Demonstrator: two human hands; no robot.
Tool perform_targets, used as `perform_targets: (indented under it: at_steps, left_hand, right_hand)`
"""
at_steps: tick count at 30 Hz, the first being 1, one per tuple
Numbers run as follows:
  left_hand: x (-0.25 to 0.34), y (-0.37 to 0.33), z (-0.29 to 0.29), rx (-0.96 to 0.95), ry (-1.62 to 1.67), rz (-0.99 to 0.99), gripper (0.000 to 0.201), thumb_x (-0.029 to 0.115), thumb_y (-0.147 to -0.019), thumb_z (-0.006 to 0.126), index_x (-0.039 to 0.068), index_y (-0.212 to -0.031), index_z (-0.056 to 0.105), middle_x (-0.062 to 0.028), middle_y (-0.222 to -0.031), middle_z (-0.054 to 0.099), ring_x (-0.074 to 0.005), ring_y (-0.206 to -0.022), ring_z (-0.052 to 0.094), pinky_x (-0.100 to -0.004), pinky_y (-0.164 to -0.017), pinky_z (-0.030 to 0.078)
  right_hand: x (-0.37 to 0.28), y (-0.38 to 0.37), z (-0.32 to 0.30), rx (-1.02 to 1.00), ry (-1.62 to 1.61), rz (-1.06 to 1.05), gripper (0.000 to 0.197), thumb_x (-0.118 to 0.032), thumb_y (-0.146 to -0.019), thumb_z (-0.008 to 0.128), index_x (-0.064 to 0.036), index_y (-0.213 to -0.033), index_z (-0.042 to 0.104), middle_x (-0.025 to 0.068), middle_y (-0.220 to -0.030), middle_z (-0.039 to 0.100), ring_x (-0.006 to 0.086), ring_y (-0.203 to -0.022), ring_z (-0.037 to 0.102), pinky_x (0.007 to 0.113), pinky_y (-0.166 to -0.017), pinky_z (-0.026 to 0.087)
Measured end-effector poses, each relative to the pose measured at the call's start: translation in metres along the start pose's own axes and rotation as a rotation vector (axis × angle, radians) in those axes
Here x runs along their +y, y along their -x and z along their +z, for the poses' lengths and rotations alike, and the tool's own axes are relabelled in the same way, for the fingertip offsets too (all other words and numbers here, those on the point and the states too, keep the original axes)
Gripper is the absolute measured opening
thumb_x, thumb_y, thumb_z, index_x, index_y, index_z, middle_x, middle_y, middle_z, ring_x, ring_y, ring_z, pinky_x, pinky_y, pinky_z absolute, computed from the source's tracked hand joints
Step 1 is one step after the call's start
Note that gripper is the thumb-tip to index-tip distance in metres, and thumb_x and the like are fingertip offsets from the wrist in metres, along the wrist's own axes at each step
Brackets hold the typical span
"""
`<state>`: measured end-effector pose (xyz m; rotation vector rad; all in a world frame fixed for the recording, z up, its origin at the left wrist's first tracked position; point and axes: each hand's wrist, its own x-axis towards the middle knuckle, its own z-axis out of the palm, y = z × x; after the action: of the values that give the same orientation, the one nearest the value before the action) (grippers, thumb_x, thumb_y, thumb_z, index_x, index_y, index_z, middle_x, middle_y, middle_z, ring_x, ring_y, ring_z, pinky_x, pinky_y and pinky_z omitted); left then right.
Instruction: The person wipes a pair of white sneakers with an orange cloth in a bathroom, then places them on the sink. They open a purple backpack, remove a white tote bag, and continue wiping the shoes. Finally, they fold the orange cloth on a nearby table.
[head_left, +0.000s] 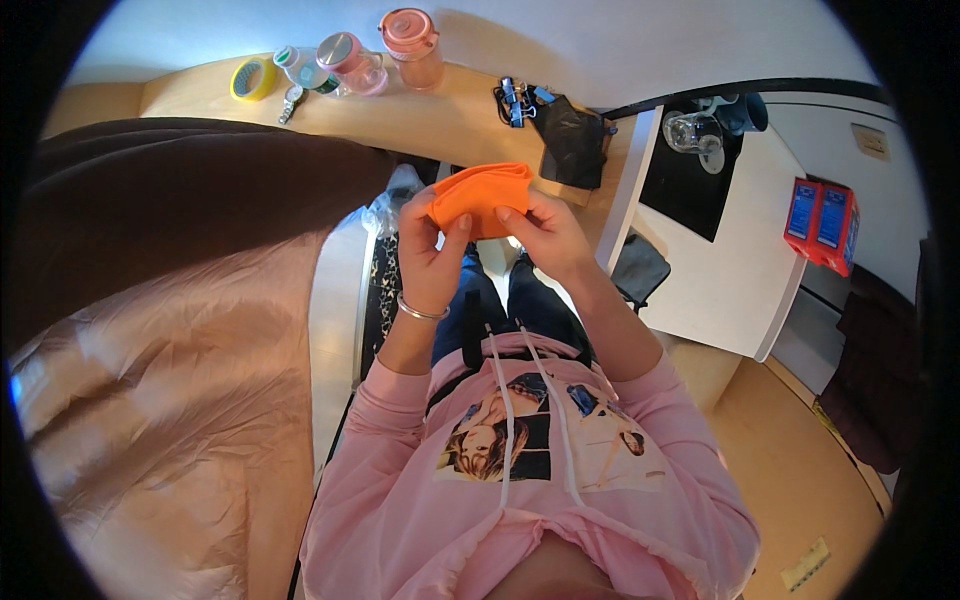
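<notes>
A folded orange cloth (485,200) is held up in front of me between both hands, its layers stacked along the top edge. My left hand (428,240) grips its left end, thumb on the near face and fingers behind. On the right end, my right hand (552,232) pinches the cloth the same way, thumb in front. The fingers behind the cloth are mostly hidden. A silver bangle (422,308) circles my left wrist.
Beyond my hands a wooden shelf (470,110) carries yellow tape (253,79), a watch (291,103), bottles, binder clips (516,102) and a black pouch (572,140). At left lies a bed (180,420); at right, a white table (715,290) with glasses (692,132) and red packages (822,225).
</notes>
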<state>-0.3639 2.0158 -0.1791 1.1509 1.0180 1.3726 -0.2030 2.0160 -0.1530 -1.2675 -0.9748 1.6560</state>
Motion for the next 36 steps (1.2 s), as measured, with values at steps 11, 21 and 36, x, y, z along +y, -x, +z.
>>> perform_targets:
  at_steps: [11,21,36]
  left_hand:
    - [-0.046,-0.007,-0.046,-0.343,0.093,-0.684,0.043,0.012,-0.084,0.071,0.002,-0.121,0.053,-0.0042,-0.105,0.06,-0.009,-0.097,0.056,-0.0245,-0.084,0.047]
    - [-0.119,-0.061,-0.106,-0.443,-0.564,-0.686,0.024,0.009,-0.079,0.058,0.003,-0.101,0.064,-0.0129,-0.087,0.068,-0.0244,-0.08,0.066,-0.0329,-0.075,0.05]
    - [-0.144,-0.154,-0.09,-0.184,-1.523,0.247,0.033,0.018,-0.078,0.058,0.007,-0.108,0.059,-0.0149,-0.109,0.056,-0.0316,-0.098,0.055,-0.0486,-0.085,0.04]
  right_hand:
    - [0.028,-0.029,-0.004,0.151,-0.366,0.02,0.026,-0.007,-0.095,0.054,-0.0027,-0.12,0.059,0.0046,-0.113,0.06,0.0085,-0.101,0.055,0.025,-0.087,0.046]
    - [0.041,-0.059,-0.052,0.563,-0.735,-0.161,0.041,-0.014,-0.095,0.047,-0.0083,-0.135,0.04,0.0074,-0.133,0.05,0.0225,-0.125,0.047,0.041,-0.103,0.037]
    - [0.175,-0.099,-0.049,0.862,-0.932,0.293,0.011,-0.011,-0.09,0.062,-0.0042,-0.099,0.062,0.0064,-0.091,0.063,0.0177,-0.085,0.062,0.029,-0.08,0.053]
